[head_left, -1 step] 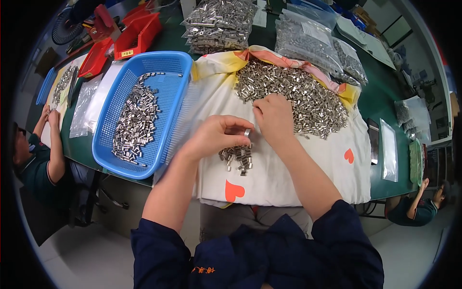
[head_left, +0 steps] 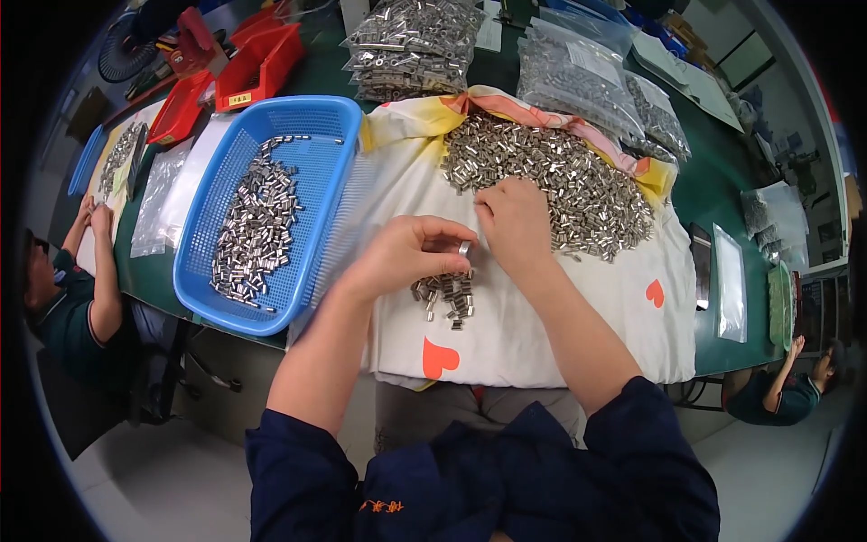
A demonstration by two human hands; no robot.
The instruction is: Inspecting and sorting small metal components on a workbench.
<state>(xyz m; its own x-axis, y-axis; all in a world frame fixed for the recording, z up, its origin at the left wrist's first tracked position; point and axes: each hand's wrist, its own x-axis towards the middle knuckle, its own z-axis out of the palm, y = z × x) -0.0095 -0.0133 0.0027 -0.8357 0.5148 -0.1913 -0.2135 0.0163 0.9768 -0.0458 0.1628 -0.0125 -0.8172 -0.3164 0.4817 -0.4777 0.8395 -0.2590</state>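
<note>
Between the thumb and fingers of my left hand [head_left: 404,256] is a small shiny metal sleeve [head_left: 464,248], held above the white cloth [head_left: 578,316]. My right hand [head_left: 517,219] is just to its right, fingers curled in, at the near edge of a big pile of short metal sleeves [head_left: 591,194]. Whatever its fingertips hold, if anything, is hidden. Under my left fingers lies a smaller heap of the same sleeves [head_left: 456,294], partly covered by the hand. Left of my hands, a blue plastic basket [head_left: 336,194] contains many more sleeves [head_left: 257,226].
Bags of metal parts [head_left: 411,45] are stacked at the back, with more clear bags [head_left: 578,77] to the right. Red bins [head_left: 257,68] stand at the back left. A phone [head_left: 701,262] lies right of the cloth. One person [head_left: 77,298] sits at left, another [head_left: 781,388] at right.
</note>
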